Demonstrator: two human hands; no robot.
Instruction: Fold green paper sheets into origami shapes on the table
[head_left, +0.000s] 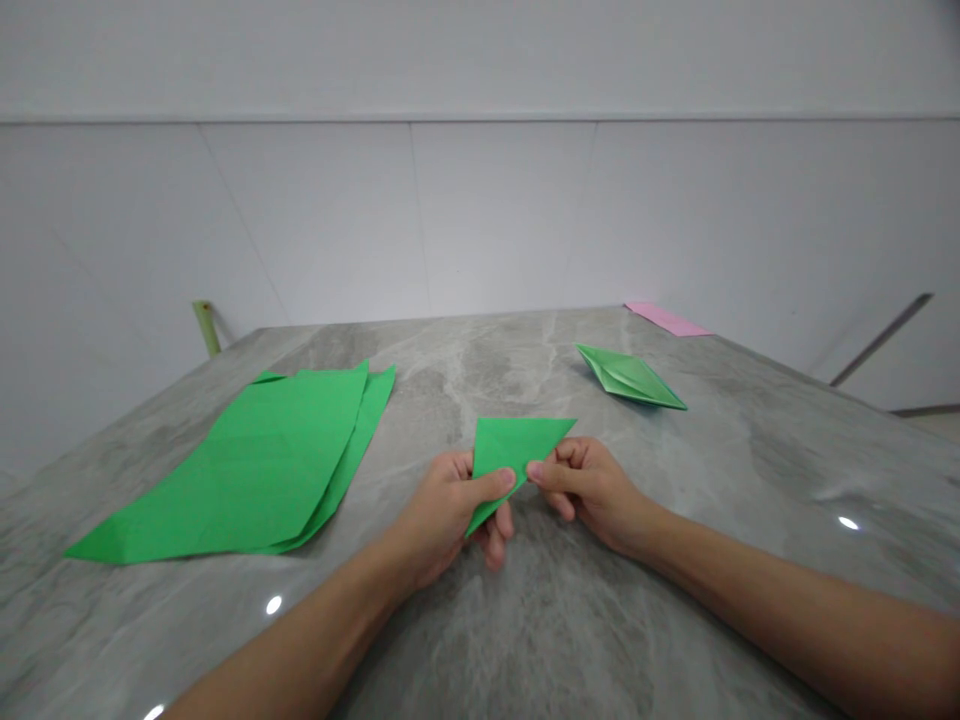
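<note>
Both of my hands hold a green paper folded into a triangle (517,442) just above the grey marble table (570,620). My left hand (450,510) pinches its lower left part between thumb and fingers. The thumb and fingers of my right hand (581,480) grip the right edge. The triangle's long point hangs down between my hands, partly hidden by my left fingers.
A stack of flat green sheets (255,465) lies on the table to the left. A finished folded green paper shape (628,377) rests at the back right, with a pink sheet (667,318) beyond it at the far edge. A white wall stands behind the table.
</note>
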